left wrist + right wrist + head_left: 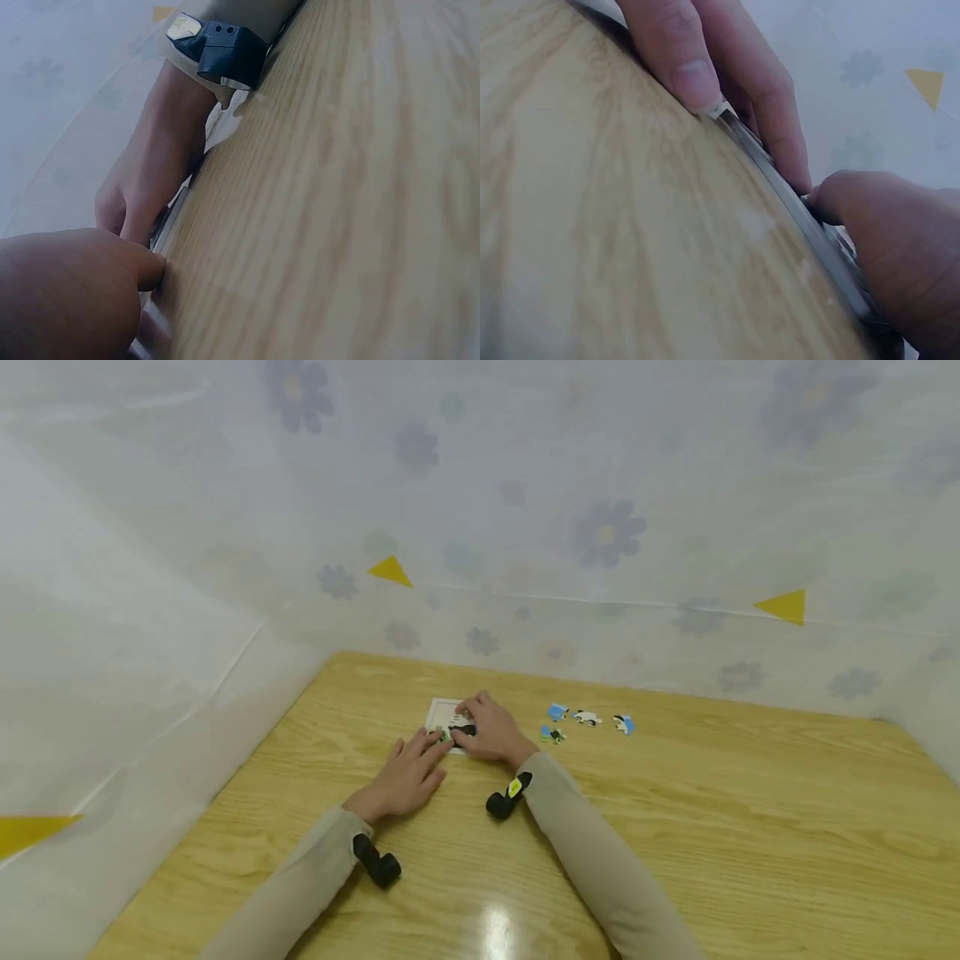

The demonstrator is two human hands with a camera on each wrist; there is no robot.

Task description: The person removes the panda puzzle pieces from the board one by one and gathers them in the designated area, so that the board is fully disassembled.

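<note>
Puzzle board [441,710] lay on the worktop [675,827], the left hand [408,774] flat with fingers spread at its near edge, the right hand [487,727] pressing down on it with straight fingers.

- From my head view, the right hand [491,727] covers most of the puzzle board [441,712], so I cannot read its picture.
- The left hand [408,774] hides the board's near corner.
- The loose pieces [587,718], right of centre, are too small for me to make out their prints.
- In the left wrist view, the left hand [67,292] is cut off at the lower left edge and blurred.
- In the right wrist view, the board's edge [780,176] shows only as a thin strip; its face is hidden from me.
</note>
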